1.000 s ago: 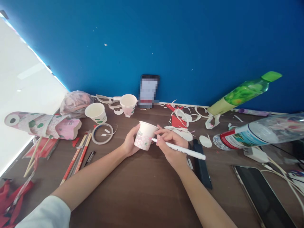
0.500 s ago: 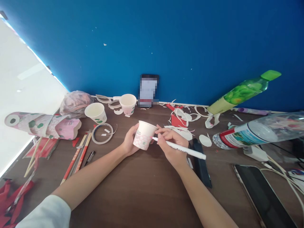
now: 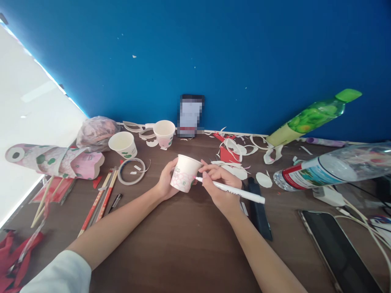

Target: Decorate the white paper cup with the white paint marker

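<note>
Left hand (image 3: pixel 166 182): clamped on the paper cup (image 3: pixel 184 175) over mid-tabletop (image 3: pixel 189 244), probably steadying its printed wall toward the marker.
Right hand (image 3: pixel 224 187): closed on the acrylic marker (image 3: pixel 238 192), pink tip at the wall, gripped forward, likely for control.
Standing cups (image 3: pixel 122 144): two, beyond the left hand.
Bottles (image 3: pixel 317 171): two.
Phones (image 3: pixel 339 248): two.

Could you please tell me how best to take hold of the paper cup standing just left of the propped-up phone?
Probably pinch the paper cup just below its rim, from the near side: it looks upright and widens toward the top, and the blue wall stands behind it.
</note>
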A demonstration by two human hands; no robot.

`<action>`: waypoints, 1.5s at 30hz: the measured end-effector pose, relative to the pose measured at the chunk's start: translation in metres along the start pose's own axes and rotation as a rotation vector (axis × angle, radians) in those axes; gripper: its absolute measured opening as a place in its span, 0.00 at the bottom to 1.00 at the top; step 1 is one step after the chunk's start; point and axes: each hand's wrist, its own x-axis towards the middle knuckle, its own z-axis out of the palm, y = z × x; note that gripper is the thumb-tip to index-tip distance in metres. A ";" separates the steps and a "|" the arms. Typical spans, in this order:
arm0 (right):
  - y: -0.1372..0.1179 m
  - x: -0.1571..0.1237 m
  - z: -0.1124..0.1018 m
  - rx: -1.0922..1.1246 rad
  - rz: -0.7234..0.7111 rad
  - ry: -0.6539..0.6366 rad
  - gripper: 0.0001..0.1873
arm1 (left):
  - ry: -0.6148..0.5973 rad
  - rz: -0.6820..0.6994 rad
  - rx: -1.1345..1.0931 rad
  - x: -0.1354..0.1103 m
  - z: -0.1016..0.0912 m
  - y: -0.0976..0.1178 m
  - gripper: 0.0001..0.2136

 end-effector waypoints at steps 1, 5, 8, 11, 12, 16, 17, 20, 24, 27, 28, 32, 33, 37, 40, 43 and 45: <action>0.000 0.000 0.000 -0.004 0.004 -0.001 0.17 | 0.005 -0.005 0.001 0.000 0.000 0.000 0.21; 0.000 0.000 0.000 -0.003 0.019 -0.004 0.18 | 0.016 -0.013 0.002 0.000 0.000 0.001 0.22; 0.000 0.000 -0.001 0.063 0.059 -0.001 0.18 | -0.013 -0.011 0.006 0.001 -0.003 0.000 0.23; 0.000 0.000 -0.002 0.194 0.148 0.022 0.18 | -0.106 -0.023 0.014 0.003 -0.009 -0.002 0.28; 0.001 0.000 -0.003 0.238 0.172 0.029 0.18 | -0.131 -0.028 0.011 0.003 -0.010 -0.002 0.29; 0.000 0.002 -0.005 0.398 0.241 0.028 0.25 | -0.174 -0.047 0.028 0.004 -0.015 -0.004 0.28; -0.001 0.003 -0.006 0.421 0.259 0.040 0.26 | -0.182 -0.054 0.039 0.003 -0.015 -0.004 0.27; -0.004 0.006 -0.008 0.371 0.258 0.090 0.20 | -0.193 -0.045 0.048 0.003 -0.012 -0.003 0.26; -0.007 0.006 -0.009 0.230 0.277 0.064 0.13 | -0.156 -0.033 0.014 0.002 -0.009 -0.001 0.25; -0.008 0.005 -0.008 0.208 0.240 0.020 0.14 | -0.127 -0.047 -0.004 0.002 -0.008 0.000 0.24; -0.009 0.004 -0.007 0.202 0.222 0.014 0.15 | -0.120 -0.048 -0.004 0.002 -0.009 0.000 0.24; -0.013 0.003 -0.004 0.118 0.175 -0.005 0.17 | -0.095 -0.045 0.009 0.002 -0.008 -0.001 0.24; -0.014 0.003 -0.004 0.094 0.159 -0.010 0.17 | -0.086 -0.042 0.009 0.001 -0.007 0.000 0.24; -0.015 0.002 -0.002 0.034 0.123 -0.031 0.16 | -0.035 -0.045 -0.006 -0.001 -0.002 0.001 0.23; -0.015 0.001 -0.002 0.007 0.114 -0.050 0.15 | -0.009 -0.050 -0.013 -0.002 0.001 0.002 0.23; -0.014 0.000 -0.002 -0.012 0.113 -0.057 0.15 | -0.020 -0.051 -0.021 -0.003 0.001 0.002 0.23; -0.013 0.000 -0.003 -0.019 0.117 -0.061 0.15 | -0.018 -0.056 -0.026 -0.003 0.001 0.002 0.23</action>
